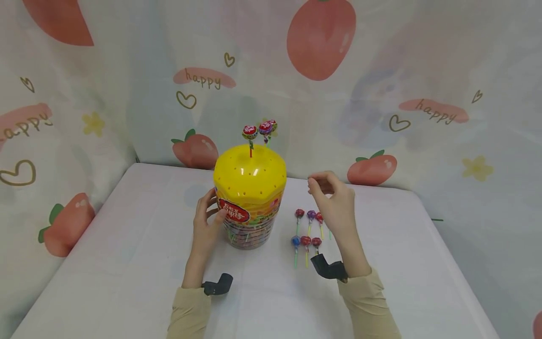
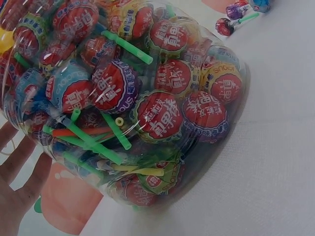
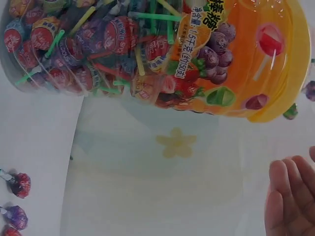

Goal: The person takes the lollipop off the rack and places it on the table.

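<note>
A large clear jar (image 1: 250, 235) full of wrapped lollipops stands upright on the table under a yellow lid (image 1: 250, 174) dotted with small holes. Three lollipops stand in the lid, one (image 1: 250, 132) ahead of a close pair (image 1: 266, 127). My left hand (image 1: 207, 226) holds the jar's left side, thumb at the front by the red label. In the left wrist view its fingers (image 2: 19, 167) lie partly behind the jar. To the jar's right, my right hand (image 1: 334, 202) is raised above the table with bent fingers; nothing shows between its fingers (image 3: 290, 196) in the right wrist view.
Right of the jar, several lollipops lie in two rows, a blue one (image 1: 295, 241) at the front left and a dark red one (image 1: 299, 213) behind it. The white table (image 1: 139, 263) ends at a printed curtain (image 1: 271, 56) behind and at both sides.
</note>
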`<action>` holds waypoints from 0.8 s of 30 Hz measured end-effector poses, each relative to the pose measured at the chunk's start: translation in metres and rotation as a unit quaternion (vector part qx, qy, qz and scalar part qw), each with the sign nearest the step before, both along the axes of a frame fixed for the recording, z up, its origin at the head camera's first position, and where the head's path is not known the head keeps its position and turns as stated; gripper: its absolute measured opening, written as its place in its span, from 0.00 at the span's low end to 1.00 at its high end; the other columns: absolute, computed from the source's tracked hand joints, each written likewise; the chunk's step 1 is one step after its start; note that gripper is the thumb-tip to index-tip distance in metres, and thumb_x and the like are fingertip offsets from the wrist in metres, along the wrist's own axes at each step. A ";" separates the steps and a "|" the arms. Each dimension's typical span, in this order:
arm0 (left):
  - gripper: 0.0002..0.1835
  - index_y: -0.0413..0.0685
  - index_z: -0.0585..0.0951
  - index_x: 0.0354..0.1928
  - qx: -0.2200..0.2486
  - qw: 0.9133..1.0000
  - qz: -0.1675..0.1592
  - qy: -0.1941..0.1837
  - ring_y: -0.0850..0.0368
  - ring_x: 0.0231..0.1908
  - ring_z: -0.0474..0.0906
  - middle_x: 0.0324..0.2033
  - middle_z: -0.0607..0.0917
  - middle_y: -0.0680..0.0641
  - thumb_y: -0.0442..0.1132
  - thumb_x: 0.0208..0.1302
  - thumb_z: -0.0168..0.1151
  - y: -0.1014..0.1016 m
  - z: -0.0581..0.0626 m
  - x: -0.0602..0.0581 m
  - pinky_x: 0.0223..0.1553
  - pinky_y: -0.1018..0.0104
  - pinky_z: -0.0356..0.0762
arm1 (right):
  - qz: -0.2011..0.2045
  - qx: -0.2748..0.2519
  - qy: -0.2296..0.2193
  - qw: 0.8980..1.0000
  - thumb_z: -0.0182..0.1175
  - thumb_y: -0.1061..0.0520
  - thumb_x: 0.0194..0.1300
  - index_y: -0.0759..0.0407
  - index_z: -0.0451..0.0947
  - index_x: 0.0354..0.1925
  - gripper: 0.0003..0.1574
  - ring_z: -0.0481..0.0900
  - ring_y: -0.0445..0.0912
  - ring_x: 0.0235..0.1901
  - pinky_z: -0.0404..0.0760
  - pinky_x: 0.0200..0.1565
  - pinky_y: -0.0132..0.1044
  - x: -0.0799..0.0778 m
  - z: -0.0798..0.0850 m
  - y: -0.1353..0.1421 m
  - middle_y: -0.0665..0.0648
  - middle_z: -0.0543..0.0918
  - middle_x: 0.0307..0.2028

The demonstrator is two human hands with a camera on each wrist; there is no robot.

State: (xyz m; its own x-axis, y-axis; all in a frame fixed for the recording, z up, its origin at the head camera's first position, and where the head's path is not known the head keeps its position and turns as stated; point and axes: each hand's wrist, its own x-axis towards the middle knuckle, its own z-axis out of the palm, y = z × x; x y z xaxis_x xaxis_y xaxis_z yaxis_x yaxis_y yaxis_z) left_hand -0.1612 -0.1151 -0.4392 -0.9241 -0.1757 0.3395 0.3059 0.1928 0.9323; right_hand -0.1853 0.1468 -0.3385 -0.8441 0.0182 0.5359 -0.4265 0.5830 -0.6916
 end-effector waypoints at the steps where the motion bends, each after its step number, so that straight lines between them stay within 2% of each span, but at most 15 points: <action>1: 0.33 0.41 0.61 0.70 0.002 1.000 0.000 -0.002 0.43 0.63 0.65 0.64 0.68 0.36 0.34 0.63 0.56 -0.001 -0.004 -0.002 0.63 0.39 0.67 | 0.008 -0.004 0.008 1.000 0.61 0.56 0.65 0.61 0.82 0.41 0.11 0.78 0.34 0.28 0.75 0.33 0.21 -0.002 0.003 -0.002 0.58 0.86 0.30; 6: 0.33 0.50 0.62 0.71 0.006 1.000 0.004 -0.002 0.48 0.63 0.65 0.64 0.69 0.42 0.37 0.63 0.58 -0.004 -0.025 -0.013 0.63 0.41 0.67 | 0.047 -0.019 0.040 0.998 0.60 0.56 0.65 0.61 0.82 0.43 0.11 0.79 0.45 0.34 0.76 0.41 0.23 -0.018 0.016 -0.010 0.59 0.86 0.36; 11: 0.33 0.54 0.62 0.71 0.006 1.000 0.004 0.004 0.50 0.63 0.65 0.64 0.69 0.44 0.37 0.63 0.58 -0.005 -0.029 -0.015 0.63 0.43 0.68 | 0.071 -0.014 0.057 0.996 0.61 0.57 0.64 0.61 0.81 0.44 0.11 0.80 0.47 0.36 0.78 0.44 0.31 -0.029 0.031 -0.020 0.59 0.86 0.37; 18: 0.32 0.39 0.61 0.70 0.001 1.000 0.000 0.003 0.43 0.62 0.65 0.63 0.68 0.35 0.35 0.64 0.55 0.002 0.007 0.005 0.62 0.37 0.66 | 0.102 -0.011 0.074 0.992 0.62 0.58 0.63 0.62 0.79 0.47 0.14 0.80 0.46 0.39 0.78 0.47 0.35 -0.039 0.048 -0.032 0.59 0.85 0.39; 24: 0.32 0.38 0.61 0.70 0.001 1.000 -0.002 -0.001 0.43 0.62 0.64 0.63 0.68 0.34 0.32 0.63 0.55 0.002 0.008 0.005 0.63 0.37 0.66 | 0.126 0.003 0.100 0.987 0.63 0.58 0.62 0.62 0.78 0.49 0.17 0.81 0.48 0.41 0.78 0.49 0.39 -0.046 0.060 -0.045 0.59 0.85 0.40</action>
